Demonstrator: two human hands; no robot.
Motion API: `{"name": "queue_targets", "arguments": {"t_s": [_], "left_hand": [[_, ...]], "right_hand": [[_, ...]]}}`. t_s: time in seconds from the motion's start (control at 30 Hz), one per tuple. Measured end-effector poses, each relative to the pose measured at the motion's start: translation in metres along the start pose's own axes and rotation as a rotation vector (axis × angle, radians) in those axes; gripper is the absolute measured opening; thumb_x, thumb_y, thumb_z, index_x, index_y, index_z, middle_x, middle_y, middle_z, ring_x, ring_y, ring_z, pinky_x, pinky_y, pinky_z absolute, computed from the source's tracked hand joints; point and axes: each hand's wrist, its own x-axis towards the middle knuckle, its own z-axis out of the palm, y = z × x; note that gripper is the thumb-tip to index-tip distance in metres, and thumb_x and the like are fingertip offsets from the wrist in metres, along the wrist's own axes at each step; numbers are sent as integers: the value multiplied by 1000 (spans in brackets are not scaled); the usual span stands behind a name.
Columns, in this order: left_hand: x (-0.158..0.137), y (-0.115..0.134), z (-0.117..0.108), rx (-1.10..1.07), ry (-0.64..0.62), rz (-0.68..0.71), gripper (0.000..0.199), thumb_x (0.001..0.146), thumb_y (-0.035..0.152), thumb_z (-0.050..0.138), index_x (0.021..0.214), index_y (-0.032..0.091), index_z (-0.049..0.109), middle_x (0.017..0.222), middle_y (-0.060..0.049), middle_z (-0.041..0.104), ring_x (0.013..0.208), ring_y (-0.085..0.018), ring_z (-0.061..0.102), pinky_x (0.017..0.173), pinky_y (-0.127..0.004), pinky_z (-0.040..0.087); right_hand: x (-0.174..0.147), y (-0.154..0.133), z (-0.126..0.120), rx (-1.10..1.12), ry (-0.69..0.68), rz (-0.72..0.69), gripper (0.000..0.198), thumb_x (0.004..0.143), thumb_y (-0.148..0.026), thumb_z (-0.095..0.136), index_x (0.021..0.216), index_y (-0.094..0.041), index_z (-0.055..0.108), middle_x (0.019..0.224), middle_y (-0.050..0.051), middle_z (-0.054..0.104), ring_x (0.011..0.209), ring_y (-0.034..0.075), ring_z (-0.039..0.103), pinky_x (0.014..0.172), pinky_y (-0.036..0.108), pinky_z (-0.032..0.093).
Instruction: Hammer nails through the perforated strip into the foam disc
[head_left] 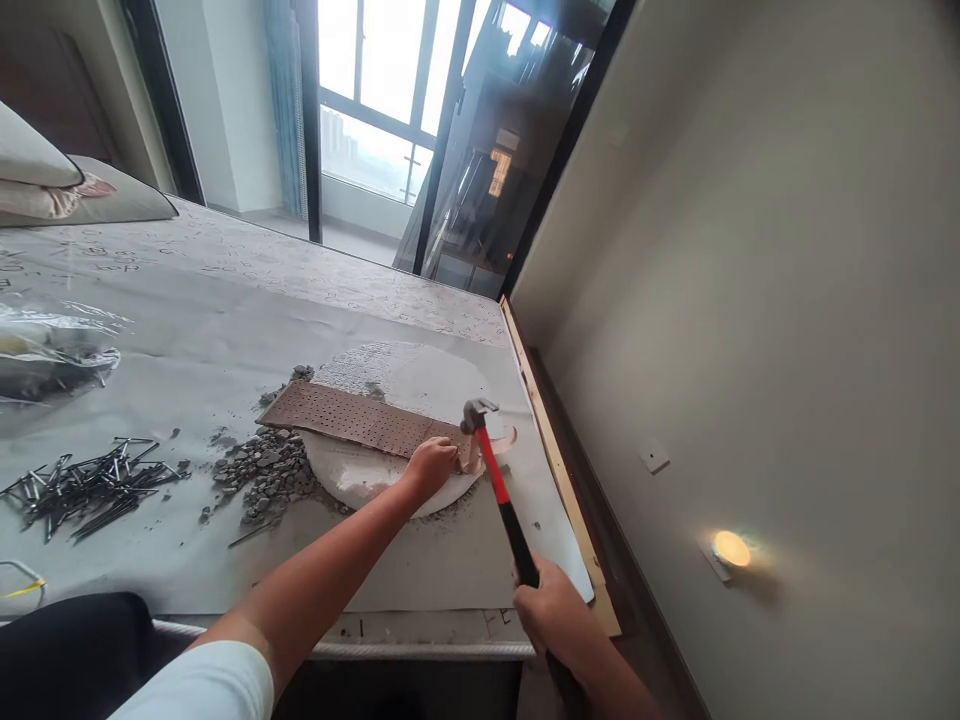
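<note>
My right hand (553, 608) is wrapped around the black grip of a claw hammer (493, 468) with a red-and-black handle. Its metal head is raised just right of my left hand (433, 465). The fingers of that left hand are pinched together at the right end of a brown strip (352, 415) dotted with rows of small holes; what they hold, if anything, is hidden. Under the strip lies a round whitish slab (442, 370) with a rough, chipped surface. Grey rubble (274, 470) is heaped by its left edge.
A pile of loose nails (94, 487) lies at the left on the pale sheet (390, 575). Behind it is a clear plastic bag (56, 350) with dark contents. A wooden edge strip (551, 450) runs along the right, beside the wall (750, 300). Folded bedding (45, 165) is at the far left.
</note>
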Motion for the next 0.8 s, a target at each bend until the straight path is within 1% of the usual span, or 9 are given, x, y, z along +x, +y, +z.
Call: {"name": "queue_targets", "arguments": {"t_s": [0.1,0.27,0.4,0.5,0.57,0.6,0.67,0.7,0.8], "left_hand": [[0,3,-2,34,34,9,28,78,11,47,51,15,55,62,-4,51,62,-14,47,62,-27,39],[-1,3,-1,49,59,17,30,79,12,46,50,15,55,59,-3,50,60,-13,46,62,-26,39],[-4,7,-5,71,82,31,31,81,15,45,52,16,56,62,-3,51,63,-13,48,65,-26,41],[-7,13,-14,130,131,33,27,82,18,44,63,17,63,71,-6,56,74,-17,53,73,-30,43],[-11,19,-20,205,197,-5,21,80,19,47,80,19,68,87,-9,61,91,-22,54,84,-36,41],[-12,21,-22,245,224,-32,22,78,22,49,90,19,68,98,-11,61,102,-25,52,91,-40,38],[-15,23,-23,307,232,-86,37,76,32,54,109,18,63,120,-14,55,121,-30,41,102,-46,28],[-16,24,-22,328,210,-110,48,76,40,55,116,16,59,129,-15,50,126,-32,35,106,-47,23],[-16,22,-18,349,84,-198,76,73,62,50,127,9,50,139,-19,40,133,-33,27,110,-47,15]], "right_hand": [[1,1,-1,37,33,-29,13,60,-15,39,69,-23,35,35,-12,27,27,7,25,30,20,22],[3,4,4,44,-50,22,12,57,-16,37,67,-23,36,31,-12,26,26,7,26,30,20,20],[0,2,1,86,17,-27,13,58,-17,37,69,-23,34,31,-13,25,25,7,23,30,20,17],[-3,-4,-4,70,36,-47,13,59,-18,38,70,-23,35,34,-13,25,25,7,23,30,20,19],[-5,-8,-6,53,36,-43,12,60,-17,38,70,-23,35,35,-13,25,26,6,23,30,20,21],[-7,-9,-7,44,37,-42,12,60,-17,39,70,-23,35,36,-13,25,26,6,23,31,20,22],[-10,-10,-8,30,37,-37,11,62,-18,40,70,-23,35,38,-12,26,27,6,24,32,21,22],[-11,-10,-9,26,41,-36,10,63,-18,41,71,-23,35,39,-12,27,28,6,24,33,21,22],[-14,-7,-11,12,38,-59,8,67,-20,43,72,-22,38,44,-10,31,32,6,26,36,21,23]]}}
